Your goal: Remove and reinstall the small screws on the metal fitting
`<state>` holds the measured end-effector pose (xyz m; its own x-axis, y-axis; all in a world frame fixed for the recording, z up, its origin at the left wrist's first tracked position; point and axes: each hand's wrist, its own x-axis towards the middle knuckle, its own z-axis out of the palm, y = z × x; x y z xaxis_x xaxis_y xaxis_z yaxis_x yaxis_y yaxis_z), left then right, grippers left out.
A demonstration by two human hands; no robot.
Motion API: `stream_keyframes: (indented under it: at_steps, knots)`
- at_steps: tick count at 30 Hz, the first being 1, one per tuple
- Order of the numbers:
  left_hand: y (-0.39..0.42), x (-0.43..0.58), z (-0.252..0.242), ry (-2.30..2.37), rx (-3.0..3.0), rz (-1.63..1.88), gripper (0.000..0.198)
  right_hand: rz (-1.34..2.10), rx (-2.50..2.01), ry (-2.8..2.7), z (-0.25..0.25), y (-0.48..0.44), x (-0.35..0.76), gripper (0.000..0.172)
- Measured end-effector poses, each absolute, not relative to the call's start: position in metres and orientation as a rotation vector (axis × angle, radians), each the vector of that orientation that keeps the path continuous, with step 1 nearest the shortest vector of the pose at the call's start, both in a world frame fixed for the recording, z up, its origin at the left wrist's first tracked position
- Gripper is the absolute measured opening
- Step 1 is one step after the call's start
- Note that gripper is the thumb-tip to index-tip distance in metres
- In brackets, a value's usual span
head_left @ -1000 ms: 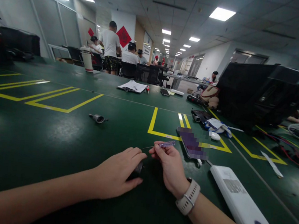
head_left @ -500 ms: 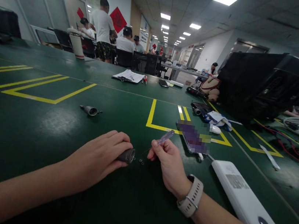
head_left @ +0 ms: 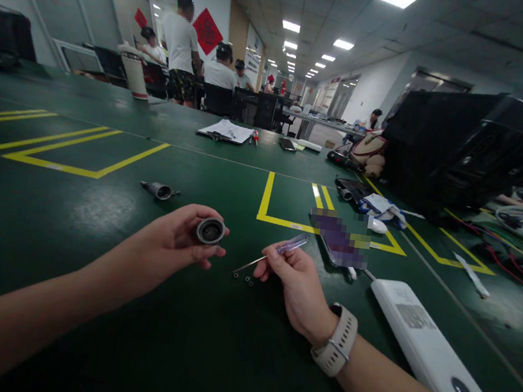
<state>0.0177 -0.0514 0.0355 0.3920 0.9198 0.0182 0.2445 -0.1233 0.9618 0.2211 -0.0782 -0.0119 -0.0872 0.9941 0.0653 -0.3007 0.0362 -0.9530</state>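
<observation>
My left hand (head_left: 182,237) grips a dark grey cylindrical metal part (head_left: 210,231), raised off the table with its hollow round end turned towards me. A screwdriver (head_left: 292,244) with a clear purplish handle is pinched in my right hand (head_left: 283,267). Its thin shaft slants down left, and the tip is close to a small dark ring (head_left: 235,275). Two more tiny rings (head_left: 249,281) lie on the green table just right of that one. Beyond my left hand rests another grey metal piece (head_left: 161,191) with a hollow end and a narrow tail.
To the right lie a phone (head_left: 337,240) with a cable and a long white device (head_left: 429,349). Black computer cases (head_left: 458,146) stand behind them, beside loose wires (head_left: 512,247). A clipboard with papers (head_left: 226,131) and a tumbler (head_left: 135,74) sit farther back. People work beyond the table.
My left hand has lifted the cylindrical part and turned its open end towards me. A third small ring now shows on the table. The screwdriver has tilted flatter, its tip pointing left.
</observation>
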Motion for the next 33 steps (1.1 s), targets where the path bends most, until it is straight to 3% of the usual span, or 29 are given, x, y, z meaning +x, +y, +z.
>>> stream_keyframes:
  at_steps: [5, 27, 33]
  knots:
    - [-0.0546, 0.0213, 0.0386, 1.113, 1.375, 0.869, 0.037, 1.401, -0.881, -1.066, -0.0110, -0.0789, 0.2210, 0.017]
    - [-0.0581, 0.0269, 0.0348, 1.214, 1.261, 0.788, 0.031, 1.500, -0.817, -1.001, -0.0064, -0.0806, 0.2224, 0.009]
    - [-0.0587, 0.0283, 0.0340, 1.221, 1.277, 0.750, 0.032, 1.341, -0.925, -1.027, -0.0136, -0.0801, 0.2235, 0.010]
